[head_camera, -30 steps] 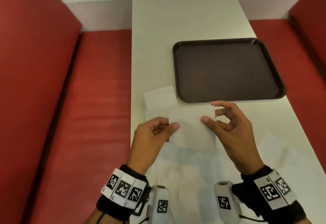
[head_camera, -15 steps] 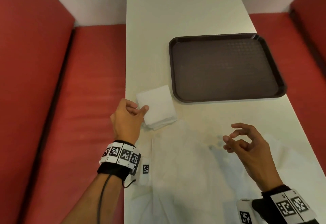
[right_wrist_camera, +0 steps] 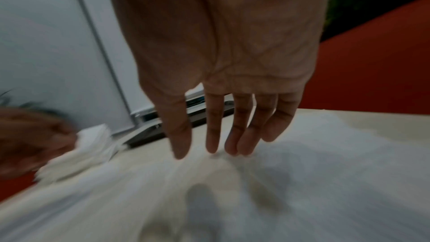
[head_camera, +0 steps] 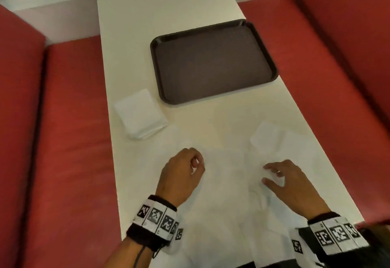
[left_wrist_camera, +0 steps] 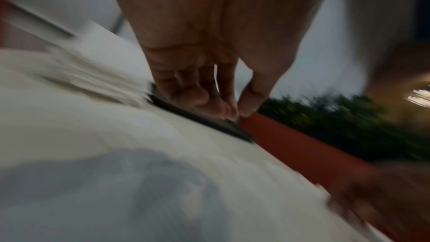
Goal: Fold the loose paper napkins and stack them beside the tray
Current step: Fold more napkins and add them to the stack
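A stack of folded white napkins [head_camera: 140, 113] lies on the table just left of the dark brown tray [head_camera: 211, 61]. Loose napkins [head_camera: 230, 185] spread flat across the near part of the table, one with a turned-over corner [head_camera: 266, 137]. My left hand [head_camera: 196, 162] hovers over the loose sheets with its fingers loosely curled and nothing in it; the blurred left wrist view shows the same hand [left_wrist_camera: 232, 113]. My right hand [head_camera: 269, 174] reaches over the loose napkins with fingers nearly straight [right_wrist_camera: 210, 146], tips at or just above the paper.
The narrow white table [head_camera: 160, 10] runs away from me between two red bench seats [head_camera: 71, 141] [head_camera: 329, 42]. Its left edge passes close beside the stack. The far half of the table beyond the tray is bare.
My left hand has let go of the folded napkin on the stack and moved back right over the loose sheets. My right hand has dropped lower over the loose napkins.
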